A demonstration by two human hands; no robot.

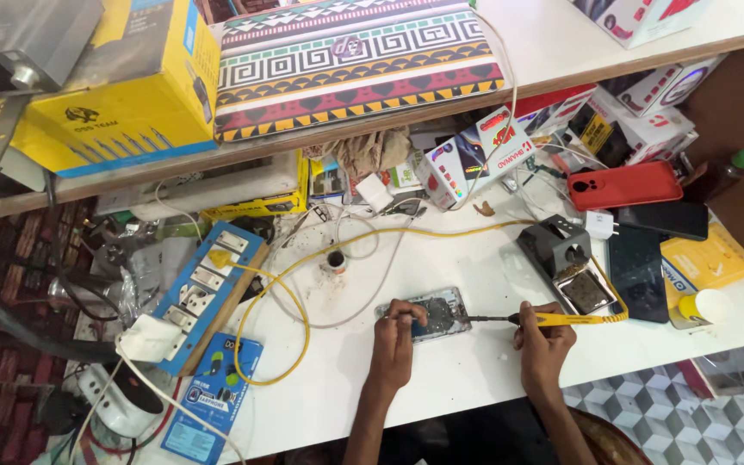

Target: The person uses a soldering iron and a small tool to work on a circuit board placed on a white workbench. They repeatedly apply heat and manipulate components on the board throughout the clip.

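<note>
An opened phone (pixel 439 312) with its back removed lies on the white worktable (pixel 441 379). My left hand (pixel 398 334) rests on its left end, fingers pinched over the exposed inside. My right hand (pixel 544 331) grips a yellow-handled soldering iron (pixel 553 319), its dark tip pointing left and touching the phone's right side. The iron's yellow cable (pixel 303 275) loops across the table to the left.
A black soldering iron stand (pixel 566 258) sits right of the phone. Dark phones (pixel 639 267), a red phone case (pixel 623 184) and a yellow box (pixel 708 258) lie at right. A blue switch board (pixel 204 284) and a white plug (pixel 150 337) lie left. Boxes crowd the shelf above.
</note>
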